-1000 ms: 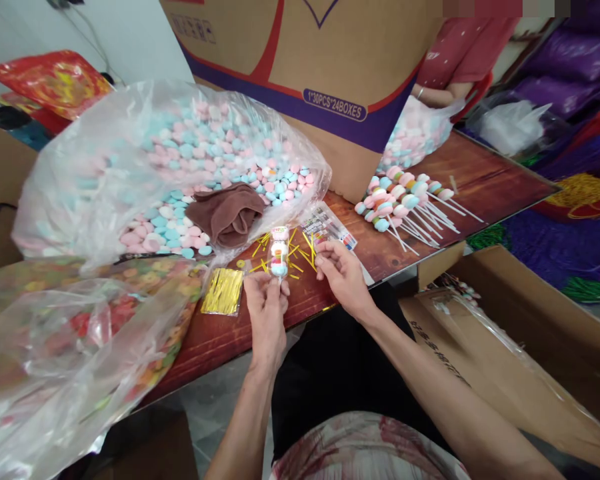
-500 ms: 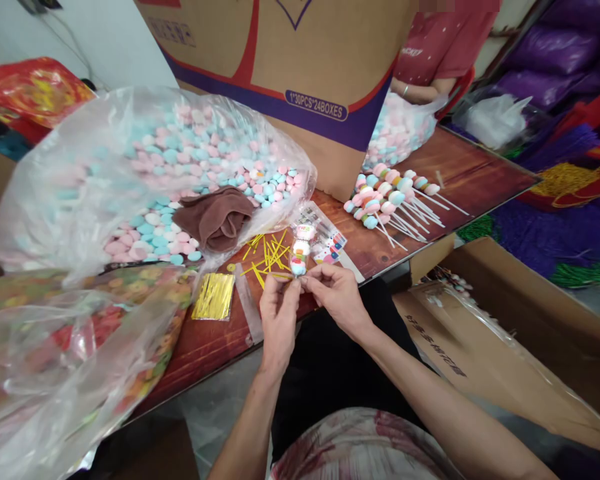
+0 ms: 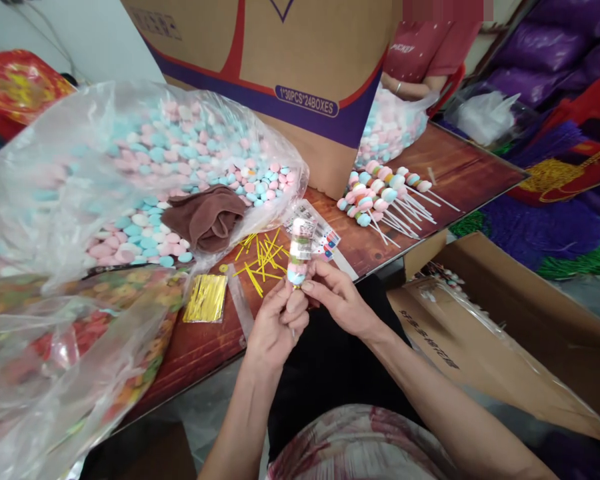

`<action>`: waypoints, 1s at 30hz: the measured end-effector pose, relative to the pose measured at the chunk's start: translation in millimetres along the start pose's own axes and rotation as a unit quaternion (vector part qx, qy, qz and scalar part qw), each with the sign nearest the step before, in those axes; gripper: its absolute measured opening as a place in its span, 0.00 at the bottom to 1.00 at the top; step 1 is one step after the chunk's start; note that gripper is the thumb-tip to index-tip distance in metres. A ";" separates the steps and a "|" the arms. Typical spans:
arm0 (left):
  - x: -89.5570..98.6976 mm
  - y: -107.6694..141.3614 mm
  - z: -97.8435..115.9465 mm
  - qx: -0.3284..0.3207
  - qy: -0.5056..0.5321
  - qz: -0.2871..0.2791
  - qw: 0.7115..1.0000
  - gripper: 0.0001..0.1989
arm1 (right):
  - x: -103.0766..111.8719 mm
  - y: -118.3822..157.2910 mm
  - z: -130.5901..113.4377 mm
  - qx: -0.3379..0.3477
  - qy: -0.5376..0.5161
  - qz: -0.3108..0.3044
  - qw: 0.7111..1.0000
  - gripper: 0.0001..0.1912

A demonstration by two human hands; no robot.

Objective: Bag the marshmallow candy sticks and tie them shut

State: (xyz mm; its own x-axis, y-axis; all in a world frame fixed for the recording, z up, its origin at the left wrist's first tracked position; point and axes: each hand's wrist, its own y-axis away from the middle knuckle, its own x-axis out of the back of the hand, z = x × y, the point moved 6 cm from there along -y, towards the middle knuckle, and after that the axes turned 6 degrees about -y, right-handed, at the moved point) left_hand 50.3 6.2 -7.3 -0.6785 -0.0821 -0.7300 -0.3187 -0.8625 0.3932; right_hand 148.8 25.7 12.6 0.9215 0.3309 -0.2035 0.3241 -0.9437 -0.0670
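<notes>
The large carton (image 3: 265,87) reads "1*30PCS*24BOXES" on its purple band. Nearer the wearer than this carton, over the table edge, a wrapped marshmallow skewer (image 3: 300,250) stands nearly upright; print on its clear wrapper is too small to read. The left hand (image 3: 279,320) pinches its stick from below, fingers curled in, forearm rising from the lower edge. The right hand (image 3: 343,297) comes in from the right, thumb and forefinger close together at the wrapper's neck, where a bit of gold shows; whether they grip it, I cannot tell.

In front of the large carton lie loose gold ties (image 3: 263,260) and a packet of gold ties (image 3: 205,298). To its right are unwrapped skewers (image 3: 380,193); farther right and nearer, an open box (image 3: 460,347) bears Chinese characters starting 好多多. Beyond its right side, a co-worker's red shirt (image 3: 420,50) shows lettering ending in "CKEY".
</notes>
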 end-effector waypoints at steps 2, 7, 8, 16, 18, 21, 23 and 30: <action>-1.4 3.6 -0.1 0.027 -0.005 -0.017 0.999 0.09 | 0.3 -1.0 -11.4 0.028 0.062 -0.039 0.997 0.09; 1.7 3.0 4.1 -0.050 -0.145 0.046 0.987 0.13 | 1.7 -0.3 -21.5 0.100 0.248 -0.009 0.964 0.08; 2.1 2.5 4.8 -0.078 -0.169 0.066 0.980 0.13 | 0.9 0.5 -19.2 0.100 0.268 0.002 0.958 0.08; 3.7 4.8 5.5 -0.205 -0.261 0.105 0.937 0.14 | -2.2 5.3 -12.0 0.030 0.363 0.052 0.930 0.02; 6.5 3.8 4.9 -0.192 -0.264 0.102 0.940 0.14 | 0.9 5.4 -12.5 0.008 0.346 0.057 0.936 0.02; 13.2 -1.1 1.9 -0.140 -0.188 0.109 0.966 0.12 | 3.9 7.1 -8.9 0.005 0.258 0.059 0.964 0.05; 15.9 -6.1 -3.4 -0.077 -0.086 0.110 0.987 0.12 | 5.2 10.2 -7.2 0.039 0.234 0.073 0.969 0.07; 5.0 -10.9 -11.4 0.075 0.107 0.082 0.988 0.07 | 4.3 26.8 -20.5 0.270 0.453 0.064 0.847 0.16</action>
State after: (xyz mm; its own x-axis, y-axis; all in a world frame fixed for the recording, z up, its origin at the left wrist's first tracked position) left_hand 57.9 9.5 -21.6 -0.5794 -0.3323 -0.7443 -0.3209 -0.7464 0.5830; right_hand 165.8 1.9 29.9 0.8070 -0.1377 0.5743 0.2889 -0.7561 -0.5873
